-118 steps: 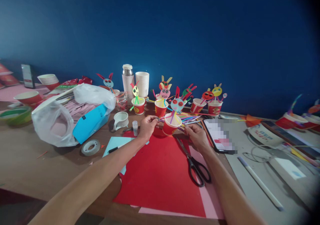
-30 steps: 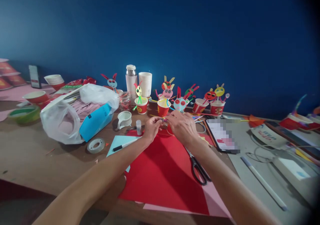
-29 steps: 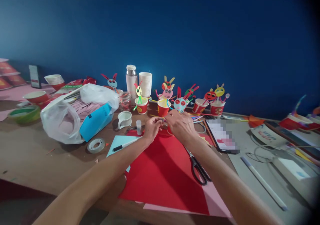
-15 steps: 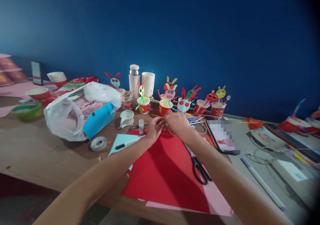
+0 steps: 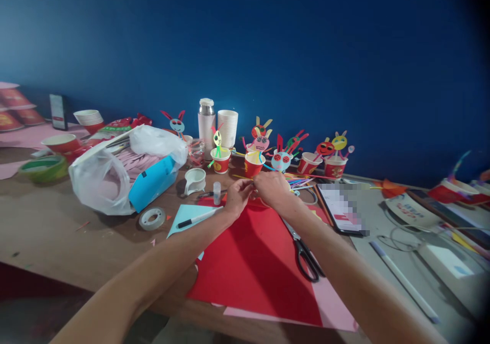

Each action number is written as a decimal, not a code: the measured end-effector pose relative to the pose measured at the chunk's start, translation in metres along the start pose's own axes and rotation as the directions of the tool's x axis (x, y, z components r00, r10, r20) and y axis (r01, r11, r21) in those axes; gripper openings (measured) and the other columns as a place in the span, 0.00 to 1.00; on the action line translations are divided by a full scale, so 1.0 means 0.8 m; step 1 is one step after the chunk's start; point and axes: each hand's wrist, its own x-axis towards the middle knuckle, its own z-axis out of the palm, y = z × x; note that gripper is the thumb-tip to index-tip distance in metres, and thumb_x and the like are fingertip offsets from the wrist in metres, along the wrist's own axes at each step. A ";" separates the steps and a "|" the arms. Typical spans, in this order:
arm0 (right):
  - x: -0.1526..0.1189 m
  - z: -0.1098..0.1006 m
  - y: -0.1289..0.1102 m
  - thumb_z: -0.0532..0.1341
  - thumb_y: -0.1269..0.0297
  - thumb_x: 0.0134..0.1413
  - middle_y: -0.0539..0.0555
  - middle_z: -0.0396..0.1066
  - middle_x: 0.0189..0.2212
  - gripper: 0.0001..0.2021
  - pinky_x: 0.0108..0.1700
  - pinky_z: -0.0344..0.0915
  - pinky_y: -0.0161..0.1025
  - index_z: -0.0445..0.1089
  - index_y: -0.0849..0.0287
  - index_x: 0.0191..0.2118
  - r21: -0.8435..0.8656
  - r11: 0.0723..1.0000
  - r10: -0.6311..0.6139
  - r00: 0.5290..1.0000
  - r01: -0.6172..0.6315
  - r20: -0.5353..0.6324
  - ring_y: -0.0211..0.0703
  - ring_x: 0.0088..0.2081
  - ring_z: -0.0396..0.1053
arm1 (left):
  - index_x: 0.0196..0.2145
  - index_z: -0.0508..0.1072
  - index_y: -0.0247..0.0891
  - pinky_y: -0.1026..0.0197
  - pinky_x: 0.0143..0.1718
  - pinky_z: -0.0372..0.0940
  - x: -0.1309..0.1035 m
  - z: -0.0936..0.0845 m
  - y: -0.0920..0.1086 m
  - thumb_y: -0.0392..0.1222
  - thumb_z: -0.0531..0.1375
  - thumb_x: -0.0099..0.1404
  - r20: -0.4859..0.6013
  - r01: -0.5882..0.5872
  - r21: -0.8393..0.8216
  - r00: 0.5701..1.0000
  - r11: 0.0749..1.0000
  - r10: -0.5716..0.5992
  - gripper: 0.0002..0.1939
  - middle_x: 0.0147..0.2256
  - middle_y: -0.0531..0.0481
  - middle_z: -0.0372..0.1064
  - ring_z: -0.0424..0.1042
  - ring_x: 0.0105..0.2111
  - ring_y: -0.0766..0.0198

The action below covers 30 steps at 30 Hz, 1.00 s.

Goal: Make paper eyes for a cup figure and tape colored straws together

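Over the far edge of a red paper sheet [image 5: 245, 262], my left hand [image 5: 239, 197] and my right hand [image 5: 272, 188] meet, fingers closed and nearly touching. Whatever they pinch is too small and too covered to make out. Just behind them stands a red paper cup [image 5: 254, 166] with a pink rabbit-eared face on it. Colourful pipe cleaners [image 5: 300, 181] lie beside my right hand. Left of my left hand are an upright glue stick [image 5: 217, 193] and a black-capped marker [image 5: 199, 217] on light-blue paper. Scissors [image 5: 306, 257] with black handles rest under my right forearm.
A white plastic bag [image 5: 100, 183] stuffed with pink paper fills the left side, near a tape roll [image 5: 152, 218]. Behind stand a thermos [image 5: 206, 129], stacked paper cups [image 5: 227, 128] and more decorated cups. On the right lie a phone [image 5: 339, 209] and a power strip [image 5: 446, 265].
Both hands stay together at nearly the same spot, with only slight finger movement. The whole view has shifted a little.
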 end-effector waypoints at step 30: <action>-0.001 0.001 0.001 0.59 0.64 0.50 0.68 0.74 0.33 0.12 0.38 0.66 0.38 0.73 0.68 0.35 0.001 1.000 0.005 1.000 -0.005 -0.008 0.51 0.38 0.73 | 0.27 0.72 0.31 0.67 0.22 0.58 0.003 -0.008 -0.006 0.49 0.67 0.44 -0.043 0.024 0.089 0.999 0.996 -0.021 0.18 0.21 0.52 0.67 0.62 0.20 0.72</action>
